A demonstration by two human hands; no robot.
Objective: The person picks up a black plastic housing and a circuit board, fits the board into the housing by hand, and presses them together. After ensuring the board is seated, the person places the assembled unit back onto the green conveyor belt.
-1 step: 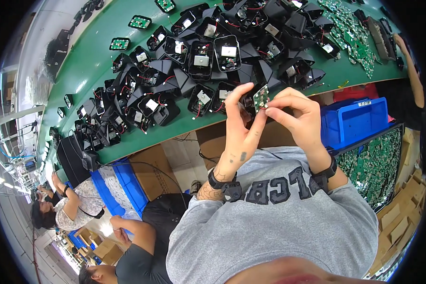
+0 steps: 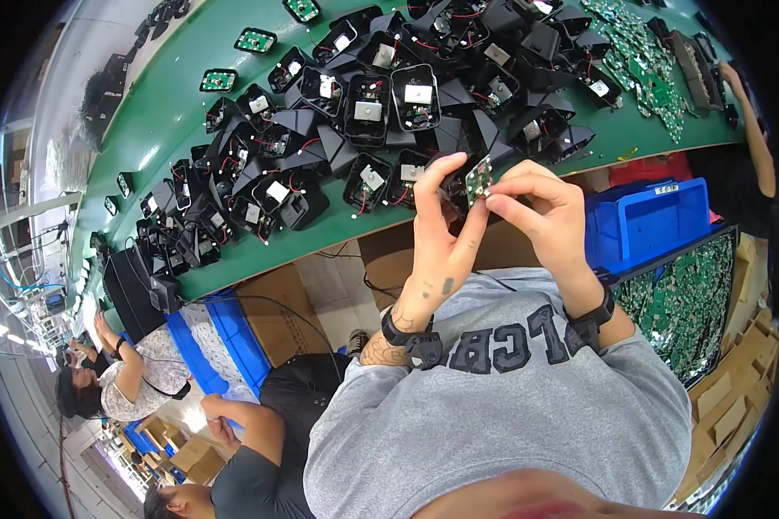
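Note:
A small green circuit board (image 2: 479, 179) is held up on edge just off the table's near side. My left hand (image 2: 441, 212) pinches it between thumb and index finger, the index finger bent over its upper side. From the other side, my right hand (image 2: 541, 208) has thumb and fingertips closed together at the board's lower right edge. Whether a tiny wire or part sits in the right fingertips is too small to tell. Right behind the board lie black plastic housings (image 2: 370, 177) with silvery metal blocks and red wires inside.
Many black housings cover the green table (image 2: 169, 104). Loose circuit boards (image 2: 645, 73) form a heap at the far right. A blue bin (image 2: 653, 221) stands by my right arm, above a tray of boards (image 2: 679, 303). Co-workers sit at the left; another person's arm (image 2: 753, 130) reaches in at right.
My left hand and the circuit board have shifted very slightly to the right. Both hands keep their hold, and the rest looks the same.

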